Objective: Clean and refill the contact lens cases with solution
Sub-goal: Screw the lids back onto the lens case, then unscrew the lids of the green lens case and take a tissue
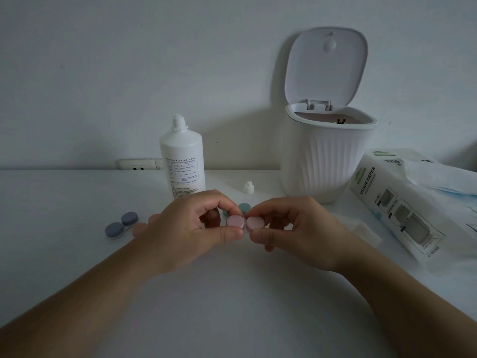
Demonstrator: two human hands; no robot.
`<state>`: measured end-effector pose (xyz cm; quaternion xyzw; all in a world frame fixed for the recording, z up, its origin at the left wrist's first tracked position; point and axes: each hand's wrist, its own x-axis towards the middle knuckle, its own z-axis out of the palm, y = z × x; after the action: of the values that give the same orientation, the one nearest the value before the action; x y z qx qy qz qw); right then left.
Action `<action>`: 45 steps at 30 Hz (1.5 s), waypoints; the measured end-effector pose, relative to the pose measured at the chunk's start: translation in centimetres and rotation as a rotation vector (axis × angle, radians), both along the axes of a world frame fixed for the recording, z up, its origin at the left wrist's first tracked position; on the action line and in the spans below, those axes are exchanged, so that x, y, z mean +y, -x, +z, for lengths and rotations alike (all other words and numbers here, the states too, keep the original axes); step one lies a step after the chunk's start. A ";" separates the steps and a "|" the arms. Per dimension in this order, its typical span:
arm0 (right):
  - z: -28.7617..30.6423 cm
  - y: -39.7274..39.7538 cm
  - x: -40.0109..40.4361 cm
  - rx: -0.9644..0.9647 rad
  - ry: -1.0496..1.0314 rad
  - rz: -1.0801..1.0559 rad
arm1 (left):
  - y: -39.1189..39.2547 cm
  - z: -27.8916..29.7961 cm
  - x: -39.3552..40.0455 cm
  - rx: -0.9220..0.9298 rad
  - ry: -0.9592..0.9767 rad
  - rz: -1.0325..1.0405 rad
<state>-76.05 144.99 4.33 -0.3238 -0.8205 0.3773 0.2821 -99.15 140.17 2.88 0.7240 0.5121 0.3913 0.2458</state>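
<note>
While both hands meet above the middle of a white table, they hold a pink lens case between them. The left hand pinches the case's left cap between thumb and curled fingers, and the right hand pinches the right cap in the same way. The two pink caps sit side by side, touching, with both caps on. The forearms reach in from the bottom corners of the view.

Just behind the hands lies a teal case, mostly hidden by the fingers. To the left of the hands, apart from them, a blue-grey case rests on the table with both caps on.

Behind the left hand a white solution bottle stands upright near the wall, its nozzle uncovered. Its small white cap stands on the table just to the right of the bottle.

At the back right stands a ribbed white bin with its lid flipped up against the wall. To the right of the bin a tissue pack lies on its side, with tissue pulled loose over it. A folded tissue lies flat on the table just beyond the right hand. A wall socket shows at table level, left of the bottle.
</note>
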 end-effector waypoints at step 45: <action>-3.6 3.6 5.4 -0.349 -0.251 -0.333 | 5.8 -1.0 -4.1 0.502 -0.136 0.420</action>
<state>-79.69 150.35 0.72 -0.4769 -0.8326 0.1594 0.2324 -104.97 136.05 1.83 0.6912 0.6676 0.2759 -0.0231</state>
